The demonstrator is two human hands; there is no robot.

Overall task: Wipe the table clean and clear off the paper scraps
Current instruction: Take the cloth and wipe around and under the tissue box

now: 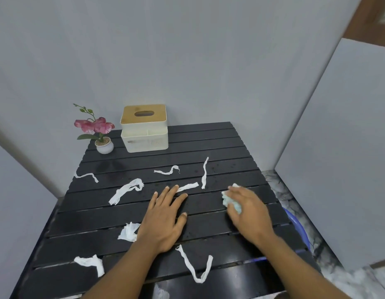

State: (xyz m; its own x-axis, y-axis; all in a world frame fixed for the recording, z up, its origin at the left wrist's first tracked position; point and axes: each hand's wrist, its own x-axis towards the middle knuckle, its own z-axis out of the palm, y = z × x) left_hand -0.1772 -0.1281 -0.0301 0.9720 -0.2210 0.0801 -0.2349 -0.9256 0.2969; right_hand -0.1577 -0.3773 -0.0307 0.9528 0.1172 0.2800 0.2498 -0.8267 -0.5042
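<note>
- The black slatted desk (pixel 219 147) fills the middle and lower part of the frame, and white paper scraps are strewn across it.
- The left hand (pixel 165 219) lies palm down at the centre of the desk. Its fingers (pixel 169 195) are straight and spread and hold nothing.
- The right hand (pixel 247 210), right of centre, has its fingers curled over a crumpled pale wad (pixel 227 199) and presses it against the slats.
- Thin scraps lie in the upper half of the desk:
  - a strip at the left edge (pixel 87 176)
  - a looped strip (pixel 127 190)
  - a wavy strip (pixel 166 170)
  - an upright strip (pixel 204 172)
  - a short piece (pixel 187 187) just beyond the left fingertips
- More scraps lie in the lower half:
  - a bunched scrap (pixel 129 231) touching the left wrist
  - a scrap at the lower left (pixel 90 263)
  - a V-shaped strip (pixel 194 264) between the two forearms
- A cream tissue box (pixel 144 128) with a wooden lid stands at the desk's far edge. Just left of it is a small white pot of pink flowers (pixel 104 145).
- Part of a blue basin (pixel 299 229) shows past the desk's right edge, on the marbled floor.
</note>
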